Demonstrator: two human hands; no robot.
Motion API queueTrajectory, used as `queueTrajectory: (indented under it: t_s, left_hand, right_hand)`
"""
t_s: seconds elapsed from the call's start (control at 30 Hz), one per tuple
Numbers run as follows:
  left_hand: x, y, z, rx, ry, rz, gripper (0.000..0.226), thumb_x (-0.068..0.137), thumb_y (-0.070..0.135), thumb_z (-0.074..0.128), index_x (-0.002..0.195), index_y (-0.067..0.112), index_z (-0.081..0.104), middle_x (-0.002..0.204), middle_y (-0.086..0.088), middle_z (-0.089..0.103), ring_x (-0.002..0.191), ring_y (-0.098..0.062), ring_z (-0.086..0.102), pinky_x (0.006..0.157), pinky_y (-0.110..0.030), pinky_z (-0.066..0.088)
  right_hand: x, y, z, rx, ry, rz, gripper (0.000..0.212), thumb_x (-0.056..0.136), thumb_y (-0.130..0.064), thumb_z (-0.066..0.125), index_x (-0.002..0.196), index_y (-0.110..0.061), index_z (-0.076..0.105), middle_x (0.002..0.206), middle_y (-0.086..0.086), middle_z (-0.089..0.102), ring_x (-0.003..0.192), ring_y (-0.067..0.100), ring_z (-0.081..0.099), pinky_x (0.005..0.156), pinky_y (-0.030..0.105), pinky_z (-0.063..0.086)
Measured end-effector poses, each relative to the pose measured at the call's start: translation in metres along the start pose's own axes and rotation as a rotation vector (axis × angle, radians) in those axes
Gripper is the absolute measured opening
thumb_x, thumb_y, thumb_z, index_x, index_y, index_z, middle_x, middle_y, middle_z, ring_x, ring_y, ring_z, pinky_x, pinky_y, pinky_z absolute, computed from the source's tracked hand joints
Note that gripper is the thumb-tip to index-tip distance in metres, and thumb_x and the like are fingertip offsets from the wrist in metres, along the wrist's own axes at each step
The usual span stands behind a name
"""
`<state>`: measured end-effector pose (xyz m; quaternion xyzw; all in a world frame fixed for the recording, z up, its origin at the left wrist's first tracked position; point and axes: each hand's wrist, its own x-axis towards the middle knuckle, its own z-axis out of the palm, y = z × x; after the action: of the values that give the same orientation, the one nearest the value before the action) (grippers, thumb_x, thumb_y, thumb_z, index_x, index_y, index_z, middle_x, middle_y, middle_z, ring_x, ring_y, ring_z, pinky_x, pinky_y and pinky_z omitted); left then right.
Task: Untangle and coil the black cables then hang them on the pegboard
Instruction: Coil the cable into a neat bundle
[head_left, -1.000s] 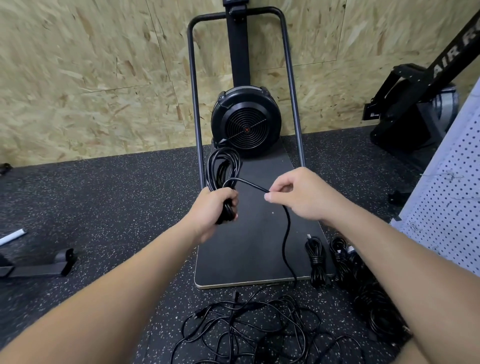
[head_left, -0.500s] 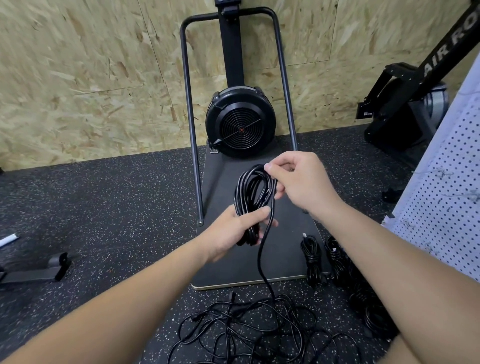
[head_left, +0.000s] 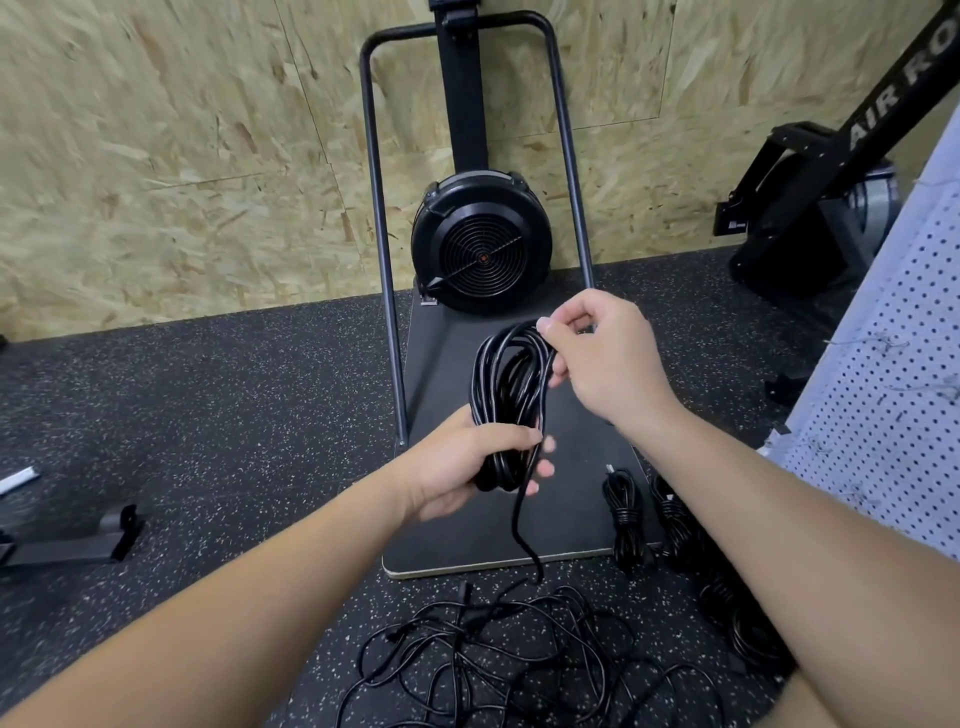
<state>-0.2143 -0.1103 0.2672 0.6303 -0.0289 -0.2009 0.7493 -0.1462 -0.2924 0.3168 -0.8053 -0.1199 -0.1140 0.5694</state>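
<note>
Speckled black rubber flooring (head_left: 208, 415) runs back to a wall of pale chipboard (head_left: 182, 156), rough with pressed wood flakes. Against that wall stands a machine with a round, grilled black fan housing (head_left: 480, 252), a thin tubular metal frame (head_left: 382, 234) and a flat dark platform (head_left: 571, 467) with a light edge. White pegboard (head_left: 883, 441), dotted with small holes, leans in at the right. Out front, the left hand (head_left: 457, 467) has its fingers wrapped round the lower end of a glossy black cable coil (head_left: 506, 395), long oval loops standing upright. Up top, the right hand (head_left: 602, 358) pinches a strand at the coil's upper bend between thumb and forefinger. One loose strand drops from the coil to a tangled heap of black cables (head_left: 498, 660) on the floor. Finished bundles (head_left: 623, 514) lie at the platform's right corner.
</note>
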Motion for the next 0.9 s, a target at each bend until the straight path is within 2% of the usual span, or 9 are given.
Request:
queueTrajectory:
  t_s: [0.07,0.2,0.3,0.37,0.47,0.57,0.63,0.73,0.9]
  left_hand:
    - [0.0,0.001,-0.001,0.004,-0.024,-0.002,0.024,0.102,0.008,0.069,0.125,0.005,0.064,0.121,-0.016,0.077,0.091,-0.027,0.073,0.077,-0.038,0.059]
    - [0.003,0.001,-0.006,-0.045,0.003,0.025,0.024,0.098,0.009,0.071,0.12,0.005,0.066,0.092,-0.01,0.066,0.075,-0.021,0.062,0.074,-0.037,0.059]
    - [0.007,0.004,-0.014,-0.14,0.083,0.099,0.018,0.099,0.005,0.067,0.118,0.003,0.064,0.088,-0.01,0.06,0.072,-0.02,0.058,0.079,-0.042,0.062]
    - [0.009,0.012,-0.023,-0.176,0.169,0.144,0.016,0.102,0.001,0.063,0.117,0.003,0.064,0.089,-0.01,0.062,0.073,-0.018,0.061,0.075,-0.038,0.063]
    - [0.008,0.022,-0.034,-0.19,0.285,0.183,0.017,0.102,-0.004,0.059,0.117,0.002,0.066,0.094,-0.012,0.072,0.074,-0.018,0.068,0.063,-0.029,0.059]
    - [0.008,0.027,-0.042,-0.22,0.279,0.203,0.015,0.102,-0.003,0.056,0.114,0.004,0.062,0.09,-0.009,0.067,0.073,-0.018,0.063,0.063,-0.028,0.056]
    - [0.01,0.031,-0.048,-0.272,0.291,0.202,0.008,0.104,0.005,0.06,0.111,0.009,0.062,0.087,-0.004,0.062,0.071,-0.016,0.057,0.06,-0.026,0.053]
    - [0.013,0.03,-0.067,-0.279,0.34,0.209,0.011,0.109,0.021,0.065,0.116,0.013,0.062,0.085,0.002,0.056,0.07,-0.013,0.053,0.059,-0.024,0.052]
    - [0.005,0.027,-0.098,-0.085,0.465,0.158,0.031,0.101,0.029,0.08,0.119,0.011,0.063,0.084,-0.002,0.056,0.068,-0.014,0.053,0.062,-0.03,0.053]
  right_hand:
    - [0.001,0.001,0.002,-0.007,0.005,0.0,0.016,0.104,-0.025,0.073,0.095,-0.012,0.07,0.079,0.01,0.073,0.054,0.018,0.073,0.053,0.015,0.05]
    - [0.002,-0.001,-0.001,0.121,-0.023,-0.01,0.017,0.104,-0.028,0.075,0.1,-0.011,0.072,0.087,0.008,0.075,0.063,0.018,0.076,0.061,0.021,0.058]
    - [-0.005,0.007,0.009,0.24,-0.102,0.111,0.031,0.104,-0.05,0.069,0.116,-0.021,0.07,0.111,-0.001,0.075,0.091,0.009,0.079,0.086,0.034,0.067]
    - [-0.016,0.022,0.025,0.128,-0.311,0.236,0.048,0.104,-0.07,0.054,0.122,-0.027,0.067,0.117,-0.004,0.077,0.106,0.011,0.077,0.103,0.045,0.062]
    - [-0.038,0.034,0.034,0.107,-0.892,0.474,0.075,0.104,-0.08,0.04,0.132,-0.016,0.069,0.119,0.003,0.082,0.12,0.021,0.075,0.112,0.043,0.051]
    - [-0.046,0.031,0.027,-0.071,-1.18,0.371,0.056,0.104,-0.057,0.067,0.126,-0.006,0.07,0.114,0.007,0.083,0.113,0.011,0.076,0.107,0.033,0.049]
    - [-0.043,0.029,0.025,-0.149,-1.114,0.268,0.035,0.1,-0.038,0.079,0.116,-0.007,0.073,0.099,0.007,0.084,0.087,0.005,0.071,0.085,0.024,0.048]
    - [-0.036,0.024,0.02,-0.268,-0.968,0.169,0.023,0.098,-0.034,0.08,0.102,-0.011,0.074,0.074,0.005,0.075,0.061,0.009,0.061,0.057,0.023,0.04]
    - [-0.014,0.008,-0.001,-0.365,-0.744,-0.026,0.021,0.094,-0.043,0.082,0.084,-0.024,0.08,0.067,-0.005,0.066,0.058,0.008,0.053,0.061,0.027,0.042]
